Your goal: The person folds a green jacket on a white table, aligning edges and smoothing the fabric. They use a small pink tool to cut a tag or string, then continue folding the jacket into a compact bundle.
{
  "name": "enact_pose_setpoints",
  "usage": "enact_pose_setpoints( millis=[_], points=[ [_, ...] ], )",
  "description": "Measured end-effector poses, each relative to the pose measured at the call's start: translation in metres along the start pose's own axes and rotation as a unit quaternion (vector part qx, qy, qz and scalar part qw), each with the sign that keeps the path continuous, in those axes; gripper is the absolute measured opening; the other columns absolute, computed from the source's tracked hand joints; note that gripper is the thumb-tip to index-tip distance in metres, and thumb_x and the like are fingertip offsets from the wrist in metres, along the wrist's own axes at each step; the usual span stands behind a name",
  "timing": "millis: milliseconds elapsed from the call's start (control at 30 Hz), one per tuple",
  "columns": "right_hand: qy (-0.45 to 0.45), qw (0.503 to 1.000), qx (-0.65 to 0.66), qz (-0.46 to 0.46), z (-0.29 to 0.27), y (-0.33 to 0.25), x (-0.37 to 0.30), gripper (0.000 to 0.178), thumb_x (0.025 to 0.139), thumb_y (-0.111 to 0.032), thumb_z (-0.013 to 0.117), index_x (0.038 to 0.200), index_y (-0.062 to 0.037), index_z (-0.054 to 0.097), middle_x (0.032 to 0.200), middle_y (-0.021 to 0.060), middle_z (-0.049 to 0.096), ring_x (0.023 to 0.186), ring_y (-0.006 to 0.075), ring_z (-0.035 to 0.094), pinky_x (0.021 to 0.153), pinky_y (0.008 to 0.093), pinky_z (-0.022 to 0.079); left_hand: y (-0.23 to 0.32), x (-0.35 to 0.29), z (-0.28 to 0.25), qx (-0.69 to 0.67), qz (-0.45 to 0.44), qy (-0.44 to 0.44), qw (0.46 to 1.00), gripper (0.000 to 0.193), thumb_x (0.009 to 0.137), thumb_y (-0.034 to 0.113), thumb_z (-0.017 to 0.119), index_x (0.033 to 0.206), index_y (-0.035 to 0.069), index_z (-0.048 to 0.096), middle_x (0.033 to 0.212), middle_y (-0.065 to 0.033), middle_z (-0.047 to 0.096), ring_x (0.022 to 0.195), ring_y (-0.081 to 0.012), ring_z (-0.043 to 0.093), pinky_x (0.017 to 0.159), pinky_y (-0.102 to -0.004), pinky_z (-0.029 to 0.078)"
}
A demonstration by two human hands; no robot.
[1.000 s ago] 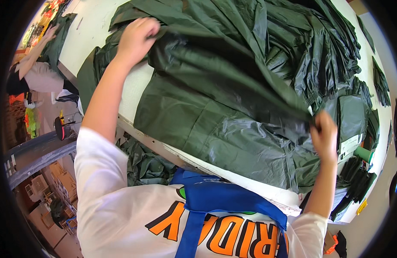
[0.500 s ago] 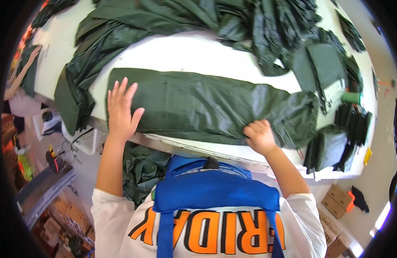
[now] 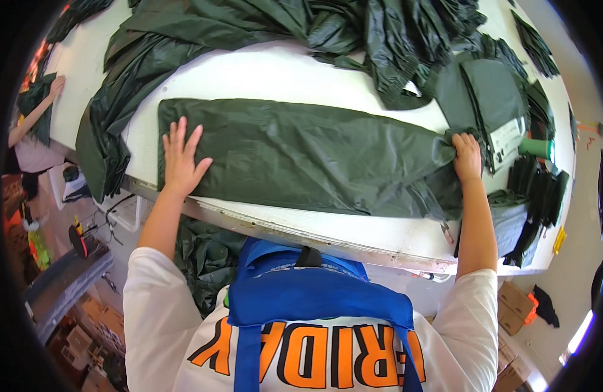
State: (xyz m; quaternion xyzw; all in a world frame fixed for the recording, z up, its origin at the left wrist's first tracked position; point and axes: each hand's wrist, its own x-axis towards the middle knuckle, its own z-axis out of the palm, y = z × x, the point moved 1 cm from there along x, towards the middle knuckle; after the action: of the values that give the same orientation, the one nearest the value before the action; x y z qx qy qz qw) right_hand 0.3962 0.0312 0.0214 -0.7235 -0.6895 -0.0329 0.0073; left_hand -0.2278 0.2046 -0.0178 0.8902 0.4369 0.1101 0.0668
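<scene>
A long, folded dark green garment [image 3: 301, 157] of thin, slightly shiny fabric lies lengthwise on the white table [image 3: 249, 70] before me. My left hand [image 3: 182, 157] rests flat on its left end with the fingers spread. At the other end, my right hand [image 3: 468, 157] is closed on the garment's gathered edge; the fingers curl round the bunched cloth. The middle of the garment looks fairly smooth, while creases run toward the right grip. Part of the gathered end is hidden behind my right hand and forearm.
A heap of similar dark green garments [image 3: 249, 26] curves along the far side and left. To the right are a folded piece [image 3: 491, 91], a green roll [image 3: 538, 149] and stacked dark bundles [image 3: 543, 196]. Fabric [image 3: 207, 255] hangs below the edge. Another person's arm [image 3: 37, 117] is far left.
My right hand has moved right and away from me, from the garment's near edge to its gathered end. The cloth is now flatter and straighter. My left hand stays on the left end.
</scene>
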Motion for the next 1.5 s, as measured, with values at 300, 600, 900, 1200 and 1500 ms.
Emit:
enact_pose_setpoints(
  millis=[300,600,900,1200,1500],
  points=[
    [-0.062,0.965,0.253,-0.015,-0.096,-0.208,0.059,0.081,0.060,-0.007,0.071,0.135,-0.0119,0.042,0.148,0.0174,0.027,0.140,0.0375,0.020,0.112,0.0563,0.015,0.009,-0.003,0.000,0.020,-0.015,0.000,1.000,0.072,0.081,0.038,0.067,0.143,0.022,0.036,0.154,-0.0159,0.016,0.139,-0.0429,0.018,0.110,-0.0601,0.014],
    [-0.081,0.989,0.123,-0.019,0.027,-0.336,0.038,0.071,0.088,-0.045,0.056,0.145,-0.0120,0.032,0.152,0.0088,0.027,0.142,0.0320,0.020,0.114,0.0521,0.013,-0.017,-0.010,-0.006,-0.064,-0.038,0.051,0.996,0.052,0.092,0.032,0.054,0.139,0.016,0.042,0.149,-0.0189,0.026,0.133,-0.0424,0.028,0.110,-0.0515,0.023],
    [0.051,0.742,0.642,0.187,0.029,-0.440,0.095,0.061,0.101,-0.030,0.037,0.147,0.0047,0.015,0.154,0.0208,0.015,0.144,0.0309,0.011,0.116,0.0355,0.010,-0.067,-0.013,-0.045,-0.451,-0.441,-0.138,0.763,0.054,0.083,0.011,0.064,0.130,-0.006,0.042,0.112,-0.0152,0.059,0.100,-0.0219,0.059,0.090,-0.0335,0.047],
    [-0.107,0.551,0.779,0.278,0.065,-0.425,0.097,0.065,0.101,-0.043,0.030,0.149,-0.0016,0.015,0.133,0.0141,0.047,0.115,0.0179,0.049,0.098,0.0295,0.038,0.087,0.048,-0.140,-0.702,-0.038,-0.090,0.706,0.081,0.075,0.011,0.067,0.142,-0.005,0.024,0.116,-0.0151,0.057,0.108,-0.0250,0.058,0.096,-0.0362,0.044],
    [-0.007,0.614,0.690,0.384,-0.016,-0.241,0.012,0.061,0.093,-0.042,0.052,0.139,-0.0042,0.037,0.120,0.0130,0.057,0.100,0.0200,0.058,0.082,0.0339,0.049,0.264,0.070,0.007,-0.369,-0.002,-0.259,0.892,0.083,0.085,0.024,0.062,0.146,0.000,0.011,0.111,-0.0293,0.054,0.097,-0.0405,0.058,0.076,-0.0453,0.050]
  ],
)
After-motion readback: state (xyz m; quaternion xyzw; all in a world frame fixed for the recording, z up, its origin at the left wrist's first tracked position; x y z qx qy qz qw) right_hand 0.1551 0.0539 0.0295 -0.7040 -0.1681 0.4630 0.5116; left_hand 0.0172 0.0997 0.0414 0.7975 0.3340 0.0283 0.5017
